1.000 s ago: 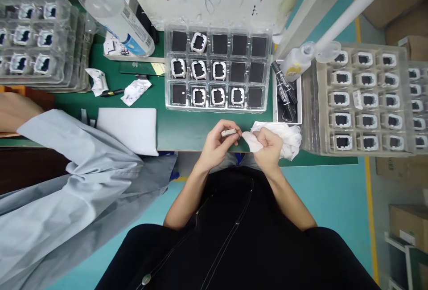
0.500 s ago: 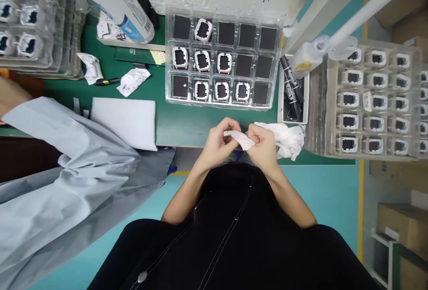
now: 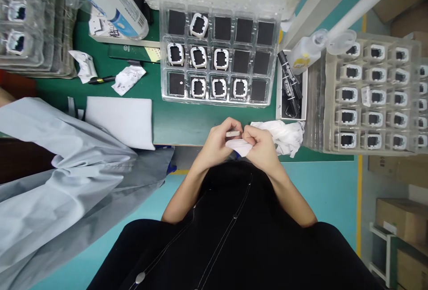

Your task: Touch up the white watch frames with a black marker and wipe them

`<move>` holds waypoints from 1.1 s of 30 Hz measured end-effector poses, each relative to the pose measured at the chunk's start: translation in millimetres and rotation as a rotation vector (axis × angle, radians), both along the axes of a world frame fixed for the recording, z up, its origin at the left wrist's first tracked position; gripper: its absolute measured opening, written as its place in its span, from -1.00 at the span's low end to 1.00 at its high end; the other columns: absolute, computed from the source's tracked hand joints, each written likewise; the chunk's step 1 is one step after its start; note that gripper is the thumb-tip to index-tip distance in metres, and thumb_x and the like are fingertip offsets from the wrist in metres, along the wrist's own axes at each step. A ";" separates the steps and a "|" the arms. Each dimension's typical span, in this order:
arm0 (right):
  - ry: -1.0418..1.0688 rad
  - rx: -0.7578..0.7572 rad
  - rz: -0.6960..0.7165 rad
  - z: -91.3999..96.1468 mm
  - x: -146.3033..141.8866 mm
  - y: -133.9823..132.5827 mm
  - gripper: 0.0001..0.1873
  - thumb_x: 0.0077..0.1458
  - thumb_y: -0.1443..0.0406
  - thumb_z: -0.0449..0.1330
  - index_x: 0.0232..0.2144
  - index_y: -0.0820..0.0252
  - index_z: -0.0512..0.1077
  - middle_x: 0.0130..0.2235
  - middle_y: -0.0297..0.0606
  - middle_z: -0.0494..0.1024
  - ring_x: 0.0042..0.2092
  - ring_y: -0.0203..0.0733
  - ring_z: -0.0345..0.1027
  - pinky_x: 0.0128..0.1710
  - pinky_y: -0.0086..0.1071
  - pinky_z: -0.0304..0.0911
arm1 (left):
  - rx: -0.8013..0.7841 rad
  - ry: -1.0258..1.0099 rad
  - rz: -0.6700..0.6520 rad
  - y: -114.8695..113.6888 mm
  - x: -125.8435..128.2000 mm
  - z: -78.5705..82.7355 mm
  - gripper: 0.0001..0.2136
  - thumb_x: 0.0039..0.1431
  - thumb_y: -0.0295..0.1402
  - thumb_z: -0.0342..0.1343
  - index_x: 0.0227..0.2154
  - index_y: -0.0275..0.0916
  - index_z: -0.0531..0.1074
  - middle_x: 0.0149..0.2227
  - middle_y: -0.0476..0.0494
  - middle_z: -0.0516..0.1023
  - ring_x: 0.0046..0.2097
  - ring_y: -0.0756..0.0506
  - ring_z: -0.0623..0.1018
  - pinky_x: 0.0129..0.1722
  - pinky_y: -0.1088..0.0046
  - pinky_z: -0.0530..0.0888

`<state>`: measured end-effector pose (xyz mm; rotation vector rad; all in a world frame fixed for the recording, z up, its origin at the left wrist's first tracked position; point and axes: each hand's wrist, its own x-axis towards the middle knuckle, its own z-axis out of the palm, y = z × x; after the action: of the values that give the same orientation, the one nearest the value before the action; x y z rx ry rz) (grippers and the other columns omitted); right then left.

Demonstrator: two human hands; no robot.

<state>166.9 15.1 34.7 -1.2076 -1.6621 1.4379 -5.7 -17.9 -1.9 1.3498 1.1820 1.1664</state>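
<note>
Just past the table's front edge, my left hand (image 3: 216, 145) is closed on a small white watch-case frame (image 3: 233, 134), seen edge-on between thumb and fingers. My right hand (image 3: 263, 148) pinches a white wiping cloth (image 3: 239, 147), whose free part hangs below the frame and reaches toward my left thumb. Fingers cover much of the frame. Beyond my hands lies a clear plastic tray (image 3: 214, 102) with dark-lined pockets. Several white watch-case frames (image 3: 221, 59) sit in it, the topmost one tilted. Beside my right hand rests a crumpled white cloth (image 3: 284, 135).
Right of the tray are a box of black markers (image 3: 290, 96), a squeeze bottle (image 3: 306, 54) and stacked filled trays (image 3: 329, 103). On the left stand a large bottle (image 3: 113, 5), a folded white cloth (image 3: 120, 120) and more trays (image 3: 50, 40). A co-worker's grey sleeve (image 3: 67, 134) reaches in there.
The cloth has dropped lower and spread flatter between my hands, leaving the frame's edge more exposed. The co-worker's arm has drawn back left. The whole view has shifted slightly.
</note>
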 end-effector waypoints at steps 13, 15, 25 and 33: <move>0.094 0.039 -0.130 2.8 -1.6 -1.0 -0.20 0.27 -0.09 0.46 -0.56 0.04 -0.04 -0.51 -0.50 -0.01 -0.43 -0.30 -0.17 -0.39 -0.27 -0.12 | -0.090 -0.147 0.009 1.7 -2.7 1.3 -0.93 0.41 -0.37 0.31 -0.16 -0.14 0.52 -0.24 -0.03 0.53 -0.28 -0.04 0.47 -0.30 0.47 0.41; 0.056 0.035 -0.129 3.8 -5.2 -0.9 -0.19 0.22 -0.09 0.49 -0.56 0.03 -0.04 -0.51 -0.50 -0.01 -0.42 -0.30 -0.18 -0.40 -0.27 -0.13 | -0.063 -0.124 0.002 1.9 -2.1 -0.6 -0.92 0.39 -0.41 0.28 -0.13 -0.14 0.52 -0.22 -0.03 0.56 -0.27 -0.04 0.49 -0.27 0.45 0.42; -0.080 0.117 -0.215 -2.2 -11.7 -11.7 -0.35 0.16 0.19 0.43 -0.51 0.03 -0.04 -0.49 -0.50 -0.01 -0.40 -0.31 -0.14 -0.39 -0.29 -0.13 | 0.030 0.025 0.013 -0.1 5.5 -2.6 -0.79 0.28 -0.52 0.21 -0.10 -0.11 0.46 -0.23 0.02 0.63 -0.25 -0.06 0.57 -0.18 0.40 0.46; 0.006 0.107 -0.365 -6.1 -5.9 -7.5 -0.20 0.18 0.06 0.54 -0.54 0.03 -0.06 -0.51 -0.52 -0.01 -0.43 -0.33 -0.16 -0.40 -0.28 -0.11 | -0.062 -0.104 0.074 -1.4 2.5 -3.6 -0.93 0.41 -0.37 0.30 -0.14 -0.13 0.51 -0.26 -0.02 0.55 -0.31 -0.04 0.47 -0.31 0.43 0.38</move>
<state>160.9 7.6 28.6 -1.3598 -1.4060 1.1127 -3.3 -19.3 -5.5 1.1933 1.1923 1.2274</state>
